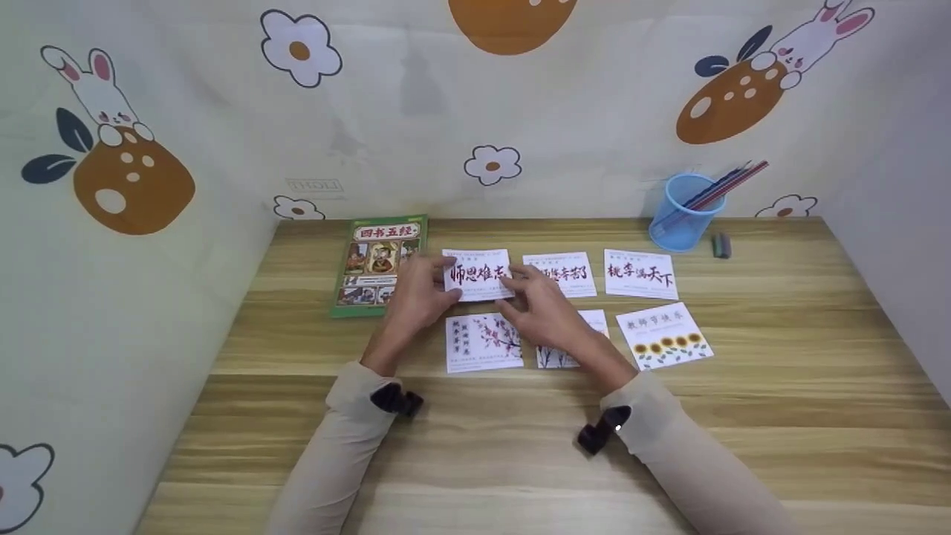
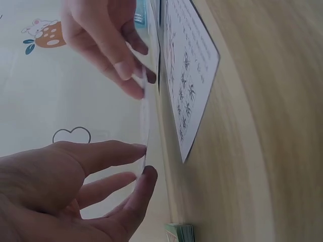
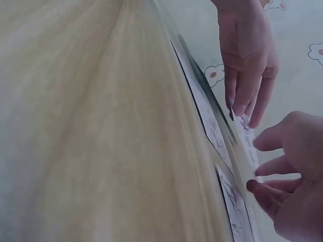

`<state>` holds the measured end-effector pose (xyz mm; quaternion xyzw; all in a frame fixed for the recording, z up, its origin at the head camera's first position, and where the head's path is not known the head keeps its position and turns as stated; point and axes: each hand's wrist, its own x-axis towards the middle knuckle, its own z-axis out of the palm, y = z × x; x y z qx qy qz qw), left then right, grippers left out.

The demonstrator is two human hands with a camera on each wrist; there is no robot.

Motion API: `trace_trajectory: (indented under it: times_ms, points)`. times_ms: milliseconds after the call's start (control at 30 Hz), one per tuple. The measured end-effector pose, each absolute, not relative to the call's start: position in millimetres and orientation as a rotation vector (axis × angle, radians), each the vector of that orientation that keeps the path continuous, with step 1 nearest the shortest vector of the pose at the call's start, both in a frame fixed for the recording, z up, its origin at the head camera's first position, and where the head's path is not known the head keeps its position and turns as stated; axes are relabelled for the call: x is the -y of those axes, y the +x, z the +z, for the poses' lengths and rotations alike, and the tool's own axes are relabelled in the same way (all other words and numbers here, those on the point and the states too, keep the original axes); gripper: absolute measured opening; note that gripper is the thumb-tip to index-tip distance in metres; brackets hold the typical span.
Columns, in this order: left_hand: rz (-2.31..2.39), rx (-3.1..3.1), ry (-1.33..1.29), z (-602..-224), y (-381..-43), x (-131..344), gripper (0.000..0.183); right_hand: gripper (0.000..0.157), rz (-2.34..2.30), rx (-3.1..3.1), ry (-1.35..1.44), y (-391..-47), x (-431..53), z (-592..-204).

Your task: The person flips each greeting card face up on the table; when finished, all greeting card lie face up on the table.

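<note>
A white card with dark red Chinese lettering is between my two hands, raised off the table in both wrist views. Its left edge is pinched between thumb and fingers of my left hand. On the opposite edge, my right hand grips with thumb and fingertips. Just below lies a card with pink blossoms. The right hand and wrist partly cover a lettered card and a card with dark branches. From the left wrist, the held card shows nearly edge-on.
Farther right lie another lettered card and a tilted sunflower card. A green-bordered book sits behind the left hand. At the back right stand a blue mesh cup with pencils and a small dark block.
</note>
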<state>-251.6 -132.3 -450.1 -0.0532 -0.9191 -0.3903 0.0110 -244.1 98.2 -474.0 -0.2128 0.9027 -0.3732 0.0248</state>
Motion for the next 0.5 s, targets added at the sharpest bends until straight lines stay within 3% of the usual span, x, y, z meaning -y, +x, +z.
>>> trace_trajectory:
  times_ms: [500]
  points:
    - [-0.958,3.107,-0.254,-456.8,-247.7,127.8,0.055,0.055,-0.871,-2.812,-0.754,-239.3,-96.7,-476.1]
